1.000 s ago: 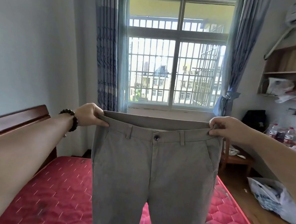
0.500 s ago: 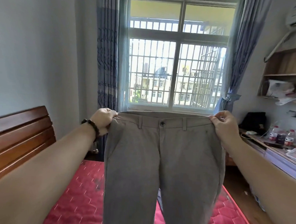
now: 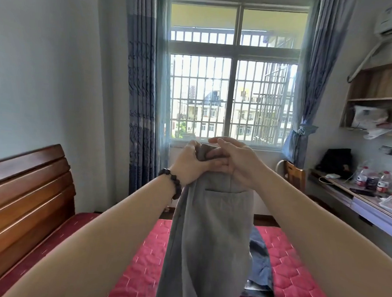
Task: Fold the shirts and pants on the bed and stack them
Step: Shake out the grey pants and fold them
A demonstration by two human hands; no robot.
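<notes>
A pair of grey pants (image 3: 210, 240) hangs in the air above the red quilted mattress (image 3: 297, 278), folded in half lengthwise with a back pocket facing me. My left hand (image 3: 189, 164), with a dark bead bracelet at the wrist, grips the waistband at the top. My right hand (image 3: 235, 161) meets it there and pinches the same waistband edge. Behind the pants a dark blue garment (image 3: 260, 265) lies on the mattress, partly hidden.
A wooden headboard (image 3: 24, 196) runs along the left. A barred window (image 3: 232, 82) with blue curtains is straight ahead. At the right stand a wooden chair (image 3: 293, 176), a desk (image 3: 369, 207) with bottles and papers, and wall shelves (image 3: 379, 99).
My hands came together from shoulder width apart, bringing the two sides of the waistband together. The pants went from spread flat to folded in half lengthwise.
</notes>
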